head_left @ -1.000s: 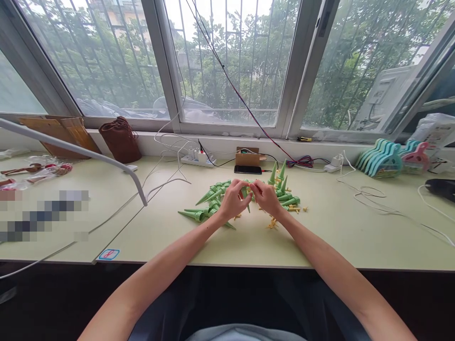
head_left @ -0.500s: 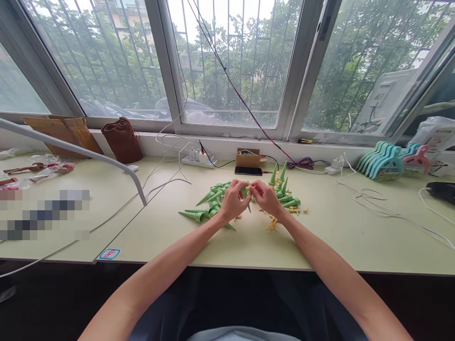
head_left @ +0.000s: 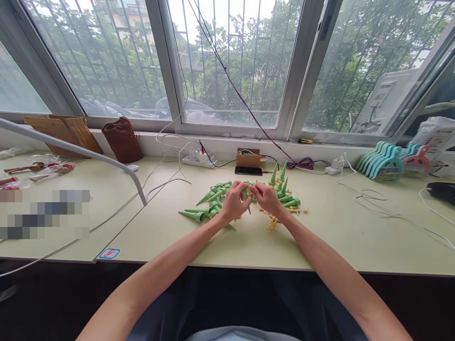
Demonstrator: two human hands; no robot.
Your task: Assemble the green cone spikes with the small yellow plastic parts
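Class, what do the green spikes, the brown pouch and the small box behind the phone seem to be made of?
Spikes: probably moulded plastic, satin; smooth, uniform colour and ribbed collars.
Pouch: perhaps leather or suede, fairly dull; soft folds, gathered top.
Box: likely cardboard, matt; plain brown, flat sides.

The fingers of the left hand point(head_left: 233, 204) cover the top of the green spike point(head_left: 249, 207) beneath them; whatever the right hand point(head_left: 265, 198) pinches beside it — too small to tell. Green spikes point(head_left: 215, 195) behind the left hand are partly hidden. Far right of the right hand, a black object point(head_left: 441, 192) is cut off by the edge.
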